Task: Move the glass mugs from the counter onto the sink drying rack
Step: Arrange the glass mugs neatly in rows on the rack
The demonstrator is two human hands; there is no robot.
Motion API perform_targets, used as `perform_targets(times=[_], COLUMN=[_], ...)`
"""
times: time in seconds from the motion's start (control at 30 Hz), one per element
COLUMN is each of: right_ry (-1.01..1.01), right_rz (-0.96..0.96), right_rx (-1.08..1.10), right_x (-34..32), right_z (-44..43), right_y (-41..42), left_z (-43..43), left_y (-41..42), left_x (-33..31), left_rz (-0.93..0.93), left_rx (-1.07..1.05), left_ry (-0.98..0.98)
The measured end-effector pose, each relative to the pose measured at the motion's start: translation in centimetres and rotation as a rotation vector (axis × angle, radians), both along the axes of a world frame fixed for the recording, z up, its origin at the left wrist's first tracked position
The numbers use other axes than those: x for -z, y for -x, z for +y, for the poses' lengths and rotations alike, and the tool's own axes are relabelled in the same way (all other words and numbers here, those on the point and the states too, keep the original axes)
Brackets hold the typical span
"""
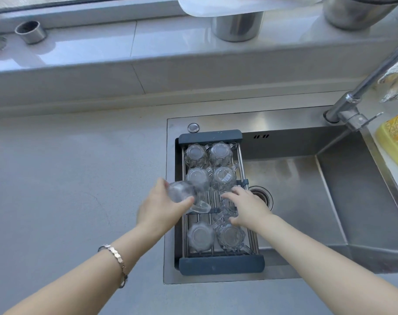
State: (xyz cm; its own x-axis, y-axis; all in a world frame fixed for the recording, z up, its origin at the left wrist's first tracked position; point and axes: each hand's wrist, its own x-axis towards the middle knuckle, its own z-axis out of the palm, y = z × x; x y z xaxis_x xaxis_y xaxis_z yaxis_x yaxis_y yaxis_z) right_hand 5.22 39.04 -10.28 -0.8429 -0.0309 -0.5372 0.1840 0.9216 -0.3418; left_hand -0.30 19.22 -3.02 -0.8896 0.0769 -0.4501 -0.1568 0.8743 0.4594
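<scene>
A dark-framed drying rack (210,137) spans the left end of the steel sink. Several clear glass mugs stand upside down on it in two columns, such as the back-left mug (195,155) and the front-left mug (200,236). My left hand (158,206) holds a clear glass mug (182,194) tilted on its side over the rack's middle left. My right hand (248,206) is closed on another glass mug (227,206) in the rack's middle right spot; the palm hides most of it.
The steel sink (307,189) lies to the right, with its drain (262,197) just beyond my right hand. A faucet (352,103) rises at the back right beside a yellow bottle (393,142). The grey counter (68,178) spreads left. Steel containers (237,26) stand on the sill.
</scene>
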Motion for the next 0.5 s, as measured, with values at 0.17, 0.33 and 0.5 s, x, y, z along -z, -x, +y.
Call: perform_targets(times=[0.17,0.33,0.5], right_ry=[-0.008,-0.006,0.01], right_rz=[-0.002,0.017,0.02], right_rx=[0.008,0.04,0.04], right_x=[-0.2,-0.1,-0.1], right_z=[0.0,-0.1,0.2], right_y=[0.0,-0.6,-0.6], left_z=[2.5,5.5,5.7], left_y=[-0.4,-0.5,-0.1], left_x=[2.0,3.1,3.3], left_rz=[-0.153,-0.255,-0.361], left_rx=[-0.008,-0.021,-0.112], left_ry=[0.096,0.108,0.021])
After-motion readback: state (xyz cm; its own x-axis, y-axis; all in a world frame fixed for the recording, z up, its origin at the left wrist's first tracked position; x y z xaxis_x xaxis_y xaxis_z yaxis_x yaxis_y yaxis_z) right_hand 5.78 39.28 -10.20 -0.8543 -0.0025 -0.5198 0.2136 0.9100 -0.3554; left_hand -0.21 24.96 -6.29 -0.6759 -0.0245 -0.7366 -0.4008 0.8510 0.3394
